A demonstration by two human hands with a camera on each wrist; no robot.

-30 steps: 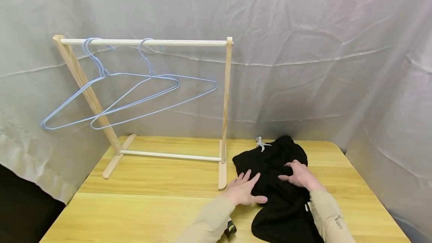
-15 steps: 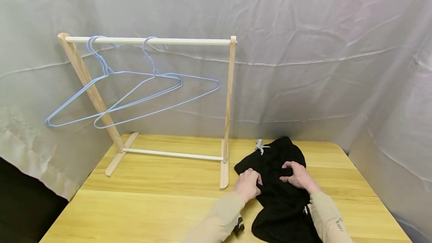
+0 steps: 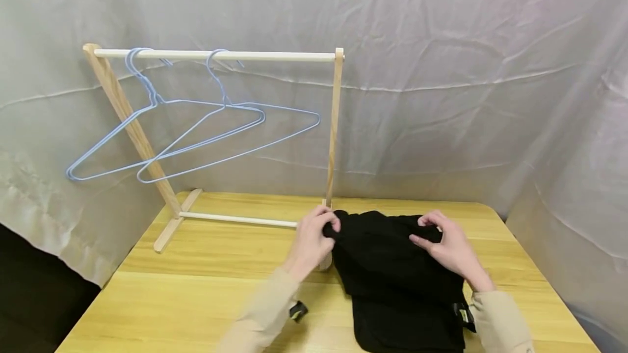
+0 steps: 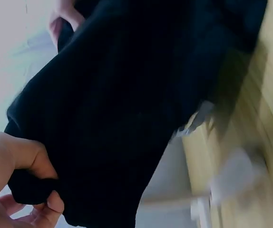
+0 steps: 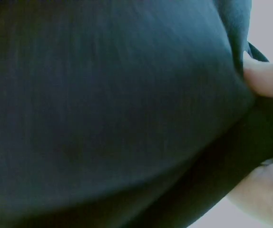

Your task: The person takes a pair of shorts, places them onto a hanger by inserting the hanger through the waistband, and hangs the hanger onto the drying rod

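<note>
I see the cloth (image 3: 397, 266) over the desk (image 3: 171, 298), pinched along its far edge by the left hand (image 3: 310, 239), nearer the rack (image 3: 335, 124), and the right hand (image 3: 452, 247); its length runs toward the near side.

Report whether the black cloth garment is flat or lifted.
Lifted at its far edge: left grip and right grip pinch the garment there, above the yellow wood-grain table.

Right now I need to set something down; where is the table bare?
Widest: the table's front left, between the rack's lower bar and the left sleeve. A narrower patch lies between the right hand and the table's right edge. Crowded: around the rack's right foot, by the left hand and black garment.
</note>
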